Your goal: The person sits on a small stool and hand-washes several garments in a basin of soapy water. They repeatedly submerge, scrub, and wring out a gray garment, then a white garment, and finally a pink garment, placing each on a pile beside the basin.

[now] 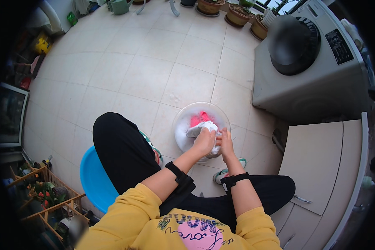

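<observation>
A clear plastic basin [182, 145] of sudsy water stands on the tiled floor between my feet. My left hand [205, 142] is closed on a wet white cloth item [210, 126], perhaps a sock, above the basin; a grey-soled part of it points left. My right hand [225, 142] is close beside it at the basin's right side, fingers bent towards the cloth; whether they grip it is hard to tell. Pink cloth [203, 118] lies in the suds behind the white one.
A blue plastic basin [97, 181] is by my left leg. At the right are a washing machine [278, 90] and a light cabinet [315, 156]. Potted plants [237, 15] line the far wall. A wooden plant stand [56, 206] is at the lower left.
</observation>
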Available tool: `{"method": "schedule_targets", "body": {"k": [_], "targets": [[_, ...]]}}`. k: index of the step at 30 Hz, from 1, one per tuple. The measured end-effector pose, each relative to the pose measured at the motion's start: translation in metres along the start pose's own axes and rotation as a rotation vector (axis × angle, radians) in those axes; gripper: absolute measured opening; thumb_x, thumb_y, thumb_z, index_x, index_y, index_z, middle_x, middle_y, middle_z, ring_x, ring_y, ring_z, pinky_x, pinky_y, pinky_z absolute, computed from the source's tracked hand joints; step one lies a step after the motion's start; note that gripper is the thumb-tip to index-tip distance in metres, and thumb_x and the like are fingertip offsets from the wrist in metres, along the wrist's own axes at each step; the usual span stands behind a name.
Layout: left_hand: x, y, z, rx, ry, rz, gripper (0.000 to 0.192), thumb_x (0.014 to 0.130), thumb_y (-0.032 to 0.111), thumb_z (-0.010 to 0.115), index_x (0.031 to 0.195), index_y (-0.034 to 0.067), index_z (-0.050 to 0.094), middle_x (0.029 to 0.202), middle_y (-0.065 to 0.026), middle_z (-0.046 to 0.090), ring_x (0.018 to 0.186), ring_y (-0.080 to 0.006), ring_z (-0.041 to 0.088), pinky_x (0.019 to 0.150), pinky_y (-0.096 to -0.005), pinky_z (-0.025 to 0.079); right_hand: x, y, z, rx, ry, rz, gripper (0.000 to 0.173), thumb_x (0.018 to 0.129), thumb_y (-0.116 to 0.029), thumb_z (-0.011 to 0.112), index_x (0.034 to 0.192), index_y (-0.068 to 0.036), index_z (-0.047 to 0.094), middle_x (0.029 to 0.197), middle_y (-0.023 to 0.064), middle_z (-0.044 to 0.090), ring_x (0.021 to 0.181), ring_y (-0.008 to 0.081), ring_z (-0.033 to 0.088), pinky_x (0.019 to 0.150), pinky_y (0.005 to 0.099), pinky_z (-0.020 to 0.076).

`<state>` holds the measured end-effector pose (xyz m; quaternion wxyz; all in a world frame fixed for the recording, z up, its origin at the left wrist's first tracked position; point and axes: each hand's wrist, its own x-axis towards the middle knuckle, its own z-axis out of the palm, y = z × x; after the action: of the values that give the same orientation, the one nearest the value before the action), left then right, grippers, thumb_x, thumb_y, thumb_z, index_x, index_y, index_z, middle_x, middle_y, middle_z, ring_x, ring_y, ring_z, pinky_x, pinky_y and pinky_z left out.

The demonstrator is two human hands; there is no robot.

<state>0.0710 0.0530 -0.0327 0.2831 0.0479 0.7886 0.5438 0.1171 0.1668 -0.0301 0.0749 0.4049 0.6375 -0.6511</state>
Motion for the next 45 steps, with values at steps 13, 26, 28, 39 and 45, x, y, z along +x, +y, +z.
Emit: {"method": "schedule_targets", "body": {"k": [13, 26, 28, 39, 45], "targets": [[0.013, -0.059, 0.008, -1.277, -0.157, -0.525, 0.034, 0.099, 0.025, 0.048, 0.114, -0.005, 0.053, 0.106, -0.0161, 0.060, 0.099, -0.0269, 0.059, 0.084, -0.0422, 0.051, -0.021, 0.032, 0.042, -0.525, 0.067, -0.598, 0.044, 0.079, -0.005, 0.065, 0.122, -0.002, 0.056, 0.113, 0.0214, 0.062, 0.108, 0.0373, 0.058, 0.094, 0.0413, 0.0447], [0.018, -0.045, 0.000, -0.994, -0.065, -0.594, 0.025, 0.088, 0.022, 0.067, 0.099, 0.000, 0.064, 0.084, -0.0075, 0.063, 0.073, -0.0193, 0.061, 0.063, -0.0349, 0.050, -0.064, -0.014, 0.053, -0.706, 0.109, -0.707, 0.027, 0.090, -0.029, 0.061, 0.075, -0.007, 0.066, 0.074, 0.0140, 0.063, 0.068, 0.0364, 0.061, 0.064, 0.0453, 0.0492], [0.010, -0.038, 0.006, -1.113, -0.084, -0.492, 0.028, 0.089, 0.025, 0.066, 0.100, 0.000, 0.063, 0.087, -0.0090, 0.064, 0.075, -0.0201, 0.061, 0.064, -0.0364, 0.050, -0.042, -0.017, 0.051, -0.772, 0.201, -0.701, 0.036, 0.094, -0.032, 0.054, 0.072, -0.007, 0.066, 0.069, 0.0148, 0.063, 0.064, 0.0382, 0.061, 0.061, 0.0483, 0.0486], [0.001, -0.026, -0.001, -1.049, -0.065, -0.520, 0.031, 0.095, 0.037, 0.054, 0.089, 0.008, 0.062, 0.078, -0.0019, 0.060, 0.068, -0.0161, 0.058, 0.059, -0.0320, 0.047, -0.042, -0.015, 0.059, -0.982, 0.394, -0.705, 0.043, 0.097, -0.031, 0.045, 0.070, -0.004, 0.063, 0.070, 0.0159, 0.059, 0.064, 0.0370, 0.060, 0.058, 0.0492, 0.0465], [0.006, -0.019, -0.013, -0.722, 0.003, -0.546, 0.038, 0.087, 0.035, 0.058, 0.093, -0.002, 0.064, 0.083, -0.0087, 0.063, 0.071, -0.0206, 0.061, 0.064, -0.0343, 0.048, -0.041, -0.013, 0.059, -0.909, 0.313, -0.865, 0.037, 0.096, -0.028, 0.046, 0.072, -0.004, 0.062, 0.068, 0.0155, 0.057, 0.063, 0.0377, 0.058, 0.056, 0.0488, 0.0453]]}}
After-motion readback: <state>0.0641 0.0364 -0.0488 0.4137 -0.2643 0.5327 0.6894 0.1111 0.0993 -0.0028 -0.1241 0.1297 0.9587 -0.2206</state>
